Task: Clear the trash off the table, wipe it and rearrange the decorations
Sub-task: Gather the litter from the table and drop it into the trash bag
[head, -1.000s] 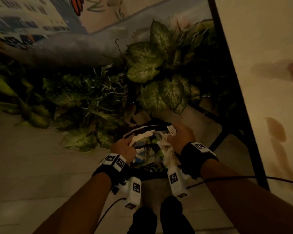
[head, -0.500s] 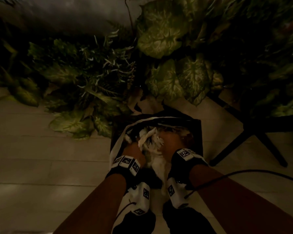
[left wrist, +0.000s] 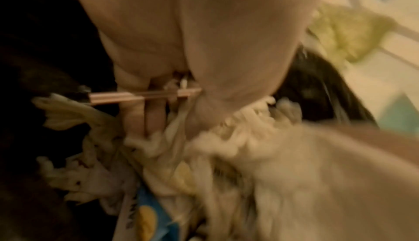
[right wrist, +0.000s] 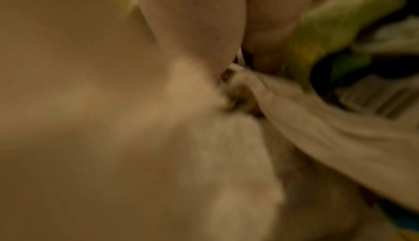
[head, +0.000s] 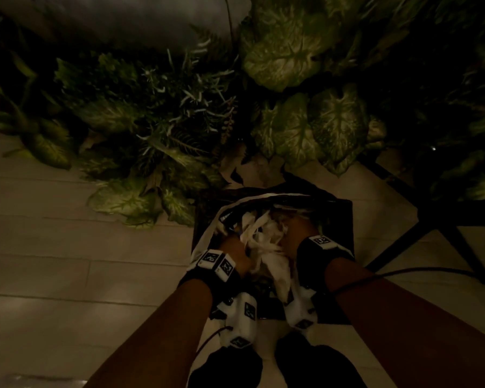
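A bundle of crumpled white paper trash (head: pixel 263 238) sits in the mouth of a black floor bin (head: pixel 345 219) with a white-edged liner. My left hand (head: pixel 234 246) and right hand (head: pixel 297 233) are both down inside the bin, one on each side of the bundle. In the left wrist view my left hand (left wrist: pixel 172 112) pinches the white paper (left wrist: pixel 238 137) between thumb and fingers, a thin pink straw (left wrist: pixel 140 95) lies across the fingers, and a blue and yellow wrapper (left wrist: pixel 147 214) lies below. The blurred right wrist view shows white paper (right wrist: pixel 317 119) bunched in my right hand (right wrist: pixel 240 69) beside a green wrapper (right wrist: pixel 335 22).
Leafy green plants (head: pixel 286 57) crowd the floor just beyond the bin. A black table leg (head: pixel 443 219) stands to the right. Pale floor planks (head: pixel 67 275) stretch to the left. My dark shoes (head: pixel 305 365) are at the bottom edge, and a cable (head: pixel 420 271) runs from my right wrist.
My view has dropped closer to the bin. Both hands have gone from above the bin's mouth down into it, with the white paper pressed lower.
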`<state>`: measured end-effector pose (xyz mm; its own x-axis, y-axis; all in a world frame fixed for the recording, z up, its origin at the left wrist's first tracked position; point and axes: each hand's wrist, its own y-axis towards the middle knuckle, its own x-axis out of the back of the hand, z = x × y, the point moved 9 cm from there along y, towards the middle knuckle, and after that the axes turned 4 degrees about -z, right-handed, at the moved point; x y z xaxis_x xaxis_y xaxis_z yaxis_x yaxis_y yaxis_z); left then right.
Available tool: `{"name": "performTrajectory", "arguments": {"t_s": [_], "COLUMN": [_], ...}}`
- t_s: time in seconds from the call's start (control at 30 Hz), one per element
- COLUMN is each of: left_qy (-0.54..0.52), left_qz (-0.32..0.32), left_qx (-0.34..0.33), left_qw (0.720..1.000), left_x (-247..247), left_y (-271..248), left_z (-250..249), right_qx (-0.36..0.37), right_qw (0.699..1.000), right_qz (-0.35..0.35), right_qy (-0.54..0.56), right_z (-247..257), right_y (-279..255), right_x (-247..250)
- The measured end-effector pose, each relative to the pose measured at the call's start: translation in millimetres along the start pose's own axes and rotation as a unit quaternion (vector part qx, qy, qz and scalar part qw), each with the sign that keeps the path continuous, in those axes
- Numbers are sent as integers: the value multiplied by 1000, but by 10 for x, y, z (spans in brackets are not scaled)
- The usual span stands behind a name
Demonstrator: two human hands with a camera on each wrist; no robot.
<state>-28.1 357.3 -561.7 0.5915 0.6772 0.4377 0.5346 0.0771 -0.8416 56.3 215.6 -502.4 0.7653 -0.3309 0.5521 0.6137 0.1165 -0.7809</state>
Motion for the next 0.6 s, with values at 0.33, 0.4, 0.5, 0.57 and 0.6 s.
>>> {"name": "performTrajectory", "arguments": {"t_s": [0.33, 0.4, 0.5, 0.57, 0.6], "left_qy": [-43, -47, -54, -45, -36], "left_qz": [-100, -84, -100, -131, -137], "left_qx": [-45, -70, -71, -55, -62], "left_qw": [993, 993, 991, 989, 988], "left_x": [726, 845, 1102, 1324, 1410], "left_y": [-948, -1180, -1478, -1678, -1770], "left_z": [-355, -506, -651, -739, -802], "right_qx": [-11, -7, 8, 28, 43], "right_qw": [982, 980, 981, 982, 981], "right_qz": [-68, -85, -90, -83, -84], "right_qy": [174, 178, 170, 170, 168], "right_z": [115, 146, 238, 331, 385], "right_y": [-855, -1086, -1440, -1684, -1822], "right_x": [776, 938, 1132, 1251, 1332]}}
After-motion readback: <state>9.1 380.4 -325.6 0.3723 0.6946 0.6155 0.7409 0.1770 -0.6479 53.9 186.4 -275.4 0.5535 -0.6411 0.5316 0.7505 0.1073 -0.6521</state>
